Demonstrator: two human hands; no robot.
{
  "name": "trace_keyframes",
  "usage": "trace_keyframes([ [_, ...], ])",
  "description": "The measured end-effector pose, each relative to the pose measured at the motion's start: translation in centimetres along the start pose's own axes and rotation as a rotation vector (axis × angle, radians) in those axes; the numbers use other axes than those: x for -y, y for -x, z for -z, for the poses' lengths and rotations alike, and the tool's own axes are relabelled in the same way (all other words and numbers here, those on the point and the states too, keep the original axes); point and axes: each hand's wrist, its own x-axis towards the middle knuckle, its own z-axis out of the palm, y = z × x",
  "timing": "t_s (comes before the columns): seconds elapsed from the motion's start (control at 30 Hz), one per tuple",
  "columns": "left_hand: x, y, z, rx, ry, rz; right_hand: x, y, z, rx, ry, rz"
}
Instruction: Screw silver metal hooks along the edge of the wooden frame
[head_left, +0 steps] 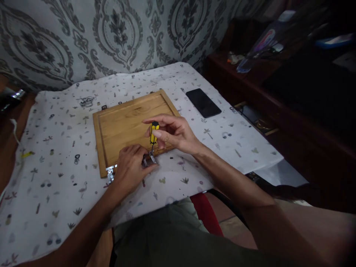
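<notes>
A wooden panel point(122, 129) with a raised frame lies flat on the cloth-covered table. In my right hand point(178, 133), a small yellow and black screwdriver point(154, 134) stands nearly upright between thumb and fingers, index finger stretched over its top. Its tip points down at a metal hinge point(149, 160) on the panel's near edge. Thumb and fingers of my left hand point(130, 163) close around that hinge from the left. Farther left on the same edge sits a second metal hinge point(110, 172). Exactly where the screwdriver tip meets the hinge is too small to make out.
Right of the panel lies a black phone point(203, 102). Small metal pieces point(86, 101) rest on the patterned tablecloth point(61, 148) at the back left. A plastic bottle point(261, 44) stands on the dark wooden furniture point(278, 96) to the right. Patterned fabric point(155, 33) hangs behind the table.
</notes>
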Motion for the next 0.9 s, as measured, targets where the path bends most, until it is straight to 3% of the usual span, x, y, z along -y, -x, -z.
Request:
trace_keyframes([
  [0.17, -0.05, 0.02, -0.14, -0.028, -0.015, 0.009, -0.62, -0.04, 0.21, -0.057, -0.057, 0.009],
  [0.47, -0.13, 0.04, -0.09, -0.034, 0.002, 0.008, -0.73, -0.25, 0.16, -0.182, -0.003, 0.165],
  [0.9, -0.06, 0.26, -0.32, -0.053, 0.013, 0.021, -1.01, -0.31, 0.16, -0.156, 0.026, 0.141],
])
